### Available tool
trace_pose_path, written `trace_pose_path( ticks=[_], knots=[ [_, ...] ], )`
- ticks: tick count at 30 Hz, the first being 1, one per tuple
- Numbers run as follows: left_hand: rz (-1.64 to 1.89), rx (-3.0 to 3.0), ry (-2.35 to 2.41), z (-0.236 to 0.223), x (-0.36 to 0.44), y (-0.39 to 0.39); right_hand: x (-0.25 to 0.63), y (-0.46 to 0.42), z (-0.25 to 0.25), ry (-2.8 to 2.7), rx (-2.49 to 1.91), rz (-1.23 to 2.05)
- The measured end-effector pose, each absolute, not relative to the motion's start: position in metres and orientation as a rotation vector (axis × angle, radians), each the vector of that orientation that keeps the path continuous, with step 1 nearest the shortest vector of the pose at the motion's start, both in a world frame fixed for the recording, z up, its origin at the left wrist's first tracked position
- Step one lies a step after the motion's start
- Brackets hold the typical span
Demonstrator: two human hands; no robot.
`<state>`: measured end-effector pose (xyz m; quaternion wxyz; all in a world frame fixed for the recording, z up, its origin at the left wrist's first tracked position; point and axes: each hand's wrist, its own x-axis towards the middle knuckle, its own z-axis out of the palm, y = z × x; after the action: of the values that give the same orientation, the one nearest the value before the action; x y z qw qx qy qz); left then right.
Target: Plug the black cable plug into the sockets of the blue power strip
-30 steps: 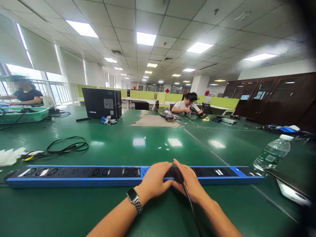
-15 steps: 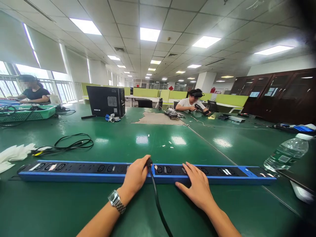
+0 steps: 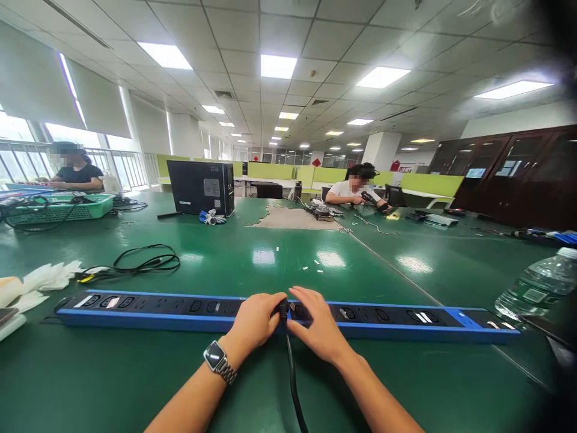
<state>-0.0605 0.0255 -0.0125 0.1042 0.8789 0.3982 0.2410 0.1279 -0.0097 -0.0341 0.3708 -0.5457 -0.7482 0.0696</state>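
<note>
Your left hand (image 3: 256,317) has its thumb and index finger pinched about a black plug (image 3: 283,309), coming at it from 9 o'clock with the knuckles uppermost. Your right hand (image 3: 319,328) arches in from 3 o'clock, thumb and fingers parted, nothing seen in its grip; whether its thumb brushes the plug you cannot tell. Your forearms reach in from between 7 and 8 o'clock and between 4 and 5, both cut off by the bottom edge, with a metal-banded watch (image 3: 215,356) on your left wrist.

The plug stands over the middle of the blue-edged power strip (image 3: 180,307), which runs from 9 to 3 o'clock. Your fingers cover its lower end, so whether it is seated in a socket stays hidden. Its black cord (image 3: 293,376) drops toward 6 o'clock and leaves the picture. Your right hand also hides several sockets.

Farther out on the green worktop (image 3: 180,367), a loose black cable (image 3: 148,261) lies toward 10 o'clock and a computer tower (image 3: 198,187) stands at 11. At 3 o'clock, the right edge crops a clear water bottle (image 3: 536,291), and dark blur swallows the corner below it.
</note>
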Motion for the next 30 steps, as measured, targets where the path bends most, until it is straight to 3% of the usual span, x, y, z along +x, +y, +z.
trace_pose_path(
  ticks=[7, 13, 19, 30],
  knots=[
    [0.616, 2.684, 1.166, -0.025, -0.069, 0.025, 0.103, 0.003, -0.033, -2.051, -1.234, 0.080],
    [0.631, 2.686, 1.247, -0.032, -0.068, 0.025, 0.135, -0.008, -0.024, -1.580, -1.234, -0.165],
    [0.644, 2.659, 1.292, -0.030, -0.064, 0.024, 0.207, -0.024, -0.044, -1.658, -1.451, -0.002],
    [0.937, 2.525, 0.950, -0.029, -0.005, 0.018, 0.220, -0.024, -0.044, -1.793, -1.472, 0.038]
  ],
)
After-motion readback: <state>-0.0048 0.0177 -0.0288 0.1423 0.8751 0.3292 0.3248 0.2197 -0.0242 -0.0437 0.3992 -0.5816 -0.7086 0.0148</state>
